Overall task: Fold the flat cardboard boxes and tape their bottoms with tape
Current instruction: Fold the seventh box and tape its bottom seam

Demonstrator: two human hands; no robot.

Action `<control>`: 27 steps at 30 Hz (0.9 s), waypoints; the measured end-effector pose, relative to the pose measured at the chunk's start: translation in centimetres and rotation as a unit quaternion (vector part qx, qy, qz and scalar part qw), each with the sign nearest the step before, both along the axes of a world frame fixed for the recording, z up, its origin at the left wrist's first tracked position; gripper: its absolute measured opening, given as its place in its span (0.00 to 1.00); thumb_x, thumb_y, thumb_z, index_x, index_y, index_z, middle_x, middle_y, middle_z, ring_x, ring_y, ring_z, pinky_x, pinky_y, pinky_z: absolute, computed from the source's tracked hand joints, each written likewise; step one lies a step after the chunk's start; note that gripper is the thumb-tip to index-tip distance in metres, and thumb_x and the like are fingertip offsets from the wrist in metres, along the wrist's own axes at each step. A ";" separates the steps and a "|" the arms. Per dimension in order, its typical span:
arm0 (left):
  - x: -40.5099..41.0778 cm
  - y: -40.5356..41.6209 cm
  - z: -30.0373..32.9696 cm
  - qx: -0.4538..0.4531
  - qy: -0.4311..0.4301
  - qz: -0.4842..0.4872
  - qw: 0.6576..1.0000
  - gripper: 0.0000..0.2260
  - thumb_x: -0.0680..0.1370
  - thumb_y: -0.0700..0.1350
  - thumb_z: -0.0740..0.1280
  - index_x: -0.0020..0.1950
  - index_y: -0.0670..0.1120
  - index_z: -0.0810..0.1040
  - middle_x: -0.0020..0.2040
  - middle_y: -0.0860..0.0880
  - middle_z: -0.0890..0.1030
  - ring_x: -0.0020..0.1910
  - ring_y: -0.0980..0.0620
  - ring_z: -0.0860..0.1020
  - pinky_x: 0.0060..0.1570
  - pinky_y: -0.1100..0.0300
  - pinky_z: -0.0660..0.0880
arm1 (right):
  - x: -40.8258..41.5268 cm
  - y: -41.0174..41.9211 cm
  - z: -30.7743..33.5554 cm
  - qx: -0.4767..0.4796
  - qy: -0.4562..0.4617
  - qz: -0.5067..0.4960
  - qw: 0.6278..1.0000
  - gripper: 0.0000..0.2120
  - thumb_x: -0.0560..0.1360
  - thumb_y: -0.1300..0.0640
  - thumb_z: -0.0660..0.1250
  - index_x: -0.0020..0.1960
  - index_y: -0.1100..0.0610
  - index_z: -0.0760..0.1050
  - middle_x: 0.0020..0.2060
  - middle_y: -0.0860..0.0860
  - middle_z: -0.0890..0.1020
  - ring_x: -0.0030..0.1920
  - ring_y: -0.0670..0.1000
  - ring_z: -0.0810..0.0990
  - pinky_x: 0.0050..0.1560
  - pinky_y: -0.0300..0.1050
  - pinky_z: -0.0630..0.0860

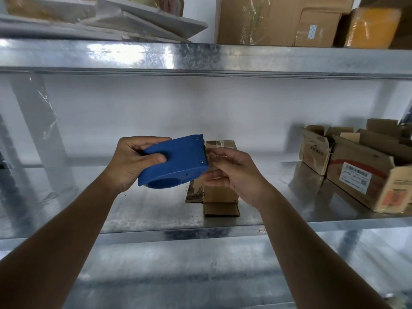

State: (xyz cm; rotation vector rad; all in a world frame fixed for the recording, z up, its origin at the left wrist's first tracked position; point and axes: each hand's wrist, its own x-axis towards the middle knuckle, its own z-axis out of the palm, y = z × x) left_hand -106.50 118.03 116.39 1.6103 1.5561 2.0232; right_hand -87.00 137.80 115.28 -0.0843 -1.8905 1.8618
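- The small cardboard box (219, 172) stands upright on the metal shelf (156, 210), behind both hands; its upturned end already shows tape, while the flaps at its foot splay open onto the shelf
- The blue tape dispenser (176, 162) is held in the air in front of the box, toothed blade pointing right
- The left hand (131, 163) grips the dispenser body, fingers curled over the top edge and thumb pressed on its side
- The right hand (231, 175) has its fingertips at the blade end, apparently pinching for the tape's free end; the tape itself is too clear to make out, so I cannot tell whether anything is held
- Risks, as I judge them: fingertips sit just beside the serrated teeth and could get nicked; a lost tape end may stick back onto the roll; the box stands unheld and could tip if brushed
- Well to the right, worn open cartons (356, 170) crowd the shelf; more boxes (281, 21) sit on the level above
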 end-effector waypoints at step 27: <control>2.2 2.8 2.6 -0.052 0.152 0.003 0.987 0.22 0.65 0.38 0.80 0.58 0.48 0.85 0.54 0.56 0.87 0.53 0.54 0.86 0.52 0.64 0.82 | 1.2 1.9 0.8 0.139 -0.040 -0.313 0.939 0.12 0.70 0.70 0.77 0.41 0.52 0.87 0.38 0.49 0.88 0.40 0.49 0.86 0.46 0.47 0.82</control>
